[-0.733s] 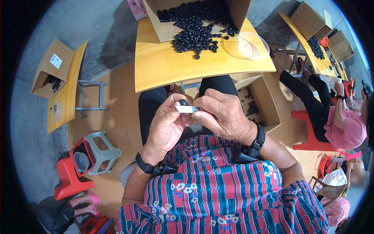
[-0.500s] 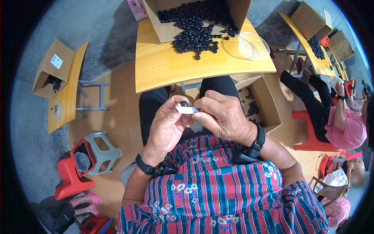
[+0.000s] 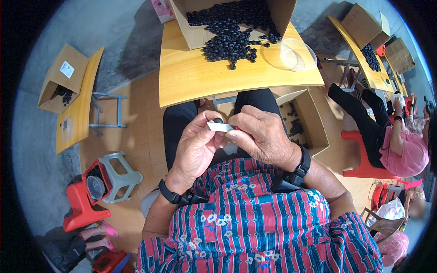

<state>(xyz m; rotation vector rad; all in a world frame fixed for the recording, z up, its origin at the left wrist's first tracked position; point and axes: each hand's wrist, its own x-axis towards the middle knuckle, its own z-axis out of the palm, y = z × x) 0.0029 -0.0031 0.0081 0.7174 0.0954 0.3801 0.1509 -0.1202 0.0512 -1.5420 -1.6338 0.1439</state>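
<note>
Above my lap, my left hand [image 3: 195, 146] pinches a small round black part [image 3: 218, 120] between thumb and fingers. My right hand [image 3: 266, 136] grips a flat, pale blade [image 3: 218, 127] with a slanted tip, its far end hidden by the fingers. The blade lies across the near side of the black part, close to my left thumb; whether its edge bites into the part I cannot tell. On the yellow table [image 3: 182, 84] ahead, a heap of black parts [image 3: 227, 48] spills from an open cardboard box [image 3: 195, 42].
A clear plastic bowl [image 3: 298, 54] lies on the table's right side. Below it, an open carton [image 3: 314, 120] on the floor holds more black parts. Left stand a grey stool [image 3: 123, 177] and a red stool [image 3: 75, 207]. A co-worker in pink [image 3: 403, 152] sits right.
Both hands have barely moved. The black part has shifted slightly, and less of it shows above the blade. The blade stays in my right hand.
</note>
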